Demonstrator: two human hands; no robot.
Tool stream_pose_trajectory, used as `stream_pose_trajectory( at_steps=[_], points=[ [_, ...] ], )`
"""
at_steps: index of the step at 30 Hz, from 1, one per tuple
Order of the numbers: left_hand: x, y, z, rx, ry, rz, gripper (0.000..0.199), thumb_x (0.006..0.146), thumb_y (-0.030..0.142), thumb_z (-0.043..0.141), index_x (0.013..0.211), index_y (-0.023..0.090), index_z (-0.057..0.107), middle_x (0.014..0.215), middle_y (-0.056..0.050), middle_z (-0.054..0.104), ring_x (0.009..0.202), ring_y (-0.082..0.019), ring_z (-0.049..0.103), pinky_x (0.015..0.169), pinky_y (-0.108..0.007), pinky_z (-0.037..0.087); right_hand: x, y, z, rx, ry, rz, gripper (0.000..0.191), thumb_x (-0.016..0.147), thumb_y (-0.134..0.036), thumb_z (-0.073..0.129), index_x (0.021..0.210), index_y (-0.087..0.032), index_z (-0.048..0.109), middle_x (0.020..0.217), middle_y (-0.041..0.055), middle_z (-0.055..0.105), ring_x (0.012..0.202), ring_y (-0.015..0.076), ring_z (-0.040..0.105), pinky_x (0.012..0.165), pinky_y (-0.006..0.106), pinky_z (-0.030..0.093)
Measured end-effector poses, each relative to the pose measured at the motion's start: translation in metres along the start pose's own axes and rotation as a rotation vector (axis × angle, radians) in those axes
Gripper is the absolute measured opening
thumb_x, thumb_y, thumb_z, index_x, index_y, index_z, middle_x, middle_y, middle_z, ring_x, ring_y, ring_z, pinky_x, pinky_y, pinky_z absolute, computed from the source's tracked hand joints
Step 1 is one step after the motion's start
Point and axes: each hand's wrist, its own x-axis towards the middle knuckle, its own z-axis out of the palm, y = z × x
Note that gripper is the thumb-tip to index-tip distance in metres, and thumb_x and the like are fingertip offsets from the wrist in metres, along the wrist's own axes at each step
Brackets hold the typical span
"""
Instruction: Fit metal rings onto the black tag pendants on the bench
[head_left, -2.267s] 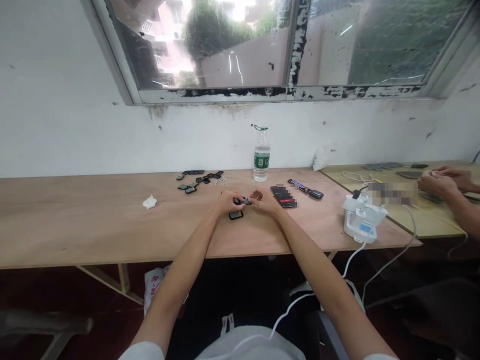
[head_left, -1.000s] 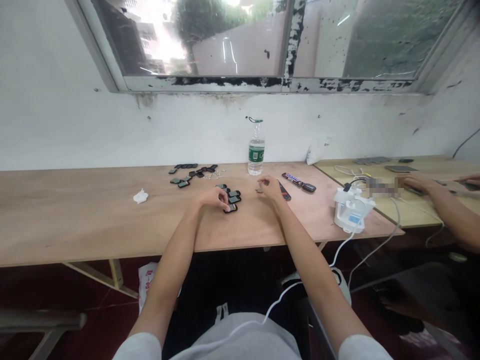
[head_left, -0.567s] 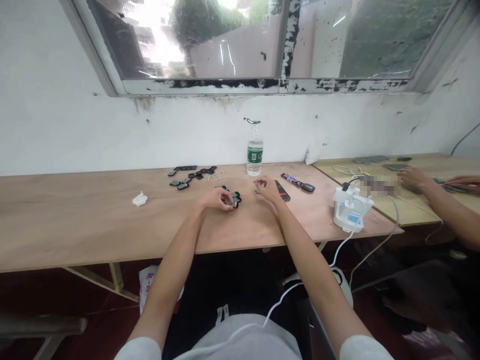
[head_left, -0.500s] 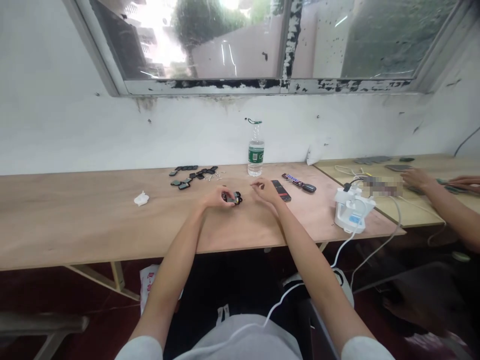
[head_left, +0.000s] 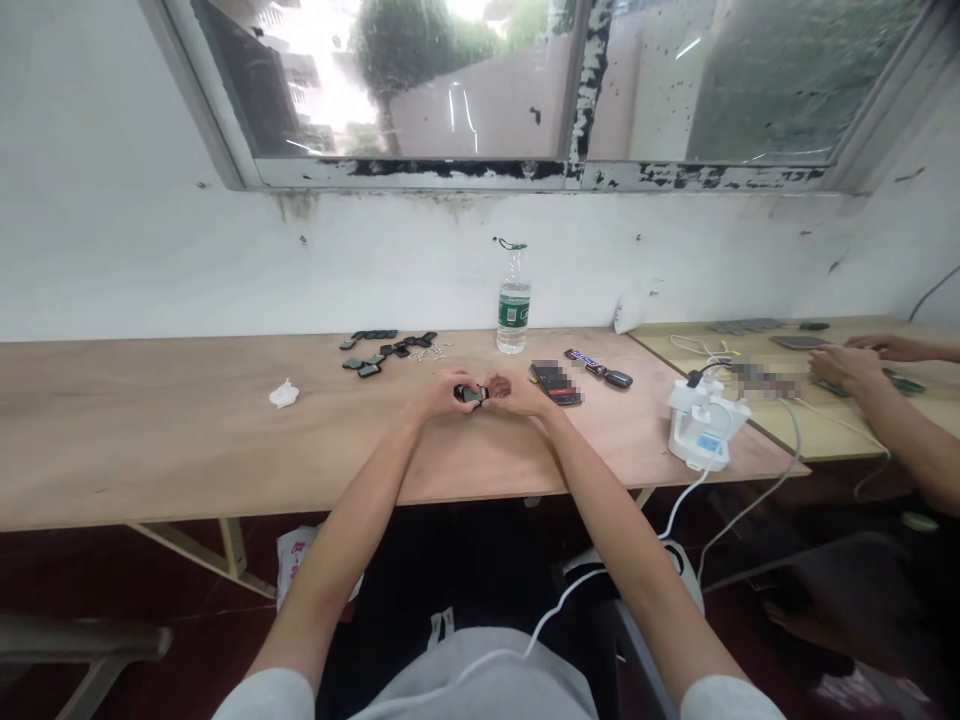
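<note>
My left hand [head_left: 444, 393] is closed around a small black part with a grey-green face [head_left: 471, 394], just above the table. My right hand [head_left: 516, 393] meets it at the right end. Its fingers are pinched together, and anything small between them is hidden. Similar black and grey-green parts [head_left: 369, 368] lie in rows behind my left hand. Beside them several tiny white pieces [head_left: 429, 353] are scattered.
Behind my hands stands a water bottle [head_left: 513, 318]. A phone [head_left: 555, 382], a snack bar [head_left: 583, 360] and a black fob-like object [head_left: 619, 380] lie to the right, near a white power strip [head_left: 701, 425]. Crumpled tissue [head_left: 283, 393] sits left. A co-worker's hands [head_left: 844, 362] are far right.
My right hand has moved left, away from beside the phone, to the part in my left hand. The part now sits between both hands. The co-worker's hands have shifted too.
</note>
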Motion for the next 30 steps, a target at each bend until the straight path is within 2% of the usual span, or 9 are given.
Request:
stream_pose_trajectory(
  at_steps=[8,12,16,18,21,23,28,30],
  points=[
    [0.0,-0.005,0.005,0.005,-0.011,0.009,0.016,0.073,0.027,0.085,0.087,0.021,0.084,0.093,-0.006,0.08,0.079,-0.02,0.072,0.075,-0.029,0.057,0.0,0.002,0.001,-0.069,-0.007,0.01,0.04,0.071,-0.036,0.089,0.1,-0.023,0.064,0.086,0.0006,0.072,0.077,0.0195,0.068,0.072,0.032,0.056],
    [0.0,-0.006,0.007,-0.004,-0.006,-0.007,0.015,0.073,0.028,0.084,0.086,0.02,0.085,0.091,-0.006,0.08,0.078,-0.02,0.072,0.074,-0.029,0.055,0.003,0.003,0.001,-0.109,0.062,-0.037,0.033,0.073,-0.039,0.088,0.093,-0.022,0.067,0.094,0.0038,0.076,0.079,0.0191,0.068,0.075,0.033,0.057],
    [0.0,-0.005,0.008,-0.025,0.004,-0.027,0.015,0.075,0.03,0.084,0.087,0.02,0.085,0.089,-0.005,0.08,0.075,-0.018,0.07,0.073,-0.028,0.054,0.007,0.005,-0.001,-0.11,0.111,-0.106,0.028,0.08,-0.047,0.084,0.088,-0.022,0.073,0.087,0.0052,0.077,0.08,0.0217,0.07,0.079,0.035,0.057],
    [0.0,-0.004,0.007,-0.045,0.0,-0.036,0.016,0.076,0.032,0.085,0.087,0.02,0.085,0.087,-0.004,0.08,0.073,-0.018,0.069,0.072,-0.028,0.053,0.009,0.006,-0.005,-0.106,0.203,-0.137,0.026,0.083,-0.046,0.082,0.089,-0.022,0.074,0.089,0.0064,0.078,0.083,0.023,0.071,0.081,0.037,0.058],
    [-0.001,-0.002,0.008,-0.091,-0.051,-0.041,0.019,0.076,0.035,0.088,0.086,0.02,0.084,0.083,-0.004,0.08,0.071,-0.018,0.069,0.071,-0.028,0.053,0.01,0.01,-0.015,-0.188,0.421,-0.128,0.017,0.085,-0.036,0.077,0.092,-0.021,0.074,0.095,0.0079,0.08,0.085,0.0233,0.072,0.083,0.037,0.058],
    [-0.002,0.001,0.009,-0.114,-0.118,-0.028,0.02,0.077,0.038,0.089,0.084,0.02,0.084,0.083,-0.004,0.081,0.072,-0.018,0.071,0.071,-0.028,0.053,0.01,0.013,-0.021,-0.287,0.463,-0.079,0.01,0.084,-0.027,0.073,0.091,-0.02,0.075,0.094,0.0077,0.081,0.085,0.0232,0.071,0.084,0.036,0.059],
    [-0.002,0.007,0.012,-0.142,-0.217,0.005,0.019,0.077,0.037,0.09,0.085,0.021,0.084,0.091,-0.006,0.083,0.081,-0.021,0.075,0.077,-0.03,0.055,0.004,0.02,-0.022,-0.478,0.206,0.043,0.019,0.079,-0.01,0.068,0.087,-0.019,0.082,0.094,0.009,0.083,0.085,0.024,0.072,0.083,0.034,0.058],
    [-0.001,0.009,0.012,-0.155,-0.244,0.008,0.02,0.076,0.038,0.092,0.083,0.021,0.083,0.091,-0.006,0.082,0.08,-0.022,0.074,0.076,-0.031,0.055,0.003,0.023,-0.021,-0.514,0.14,0.065,0.023,0.077,-0.006,0.066,0.083,-0.019,0.083,0.094,0.0093,0.084,0.086,0.0242,0.072,0.084,0.033,0.058]
  ],
)
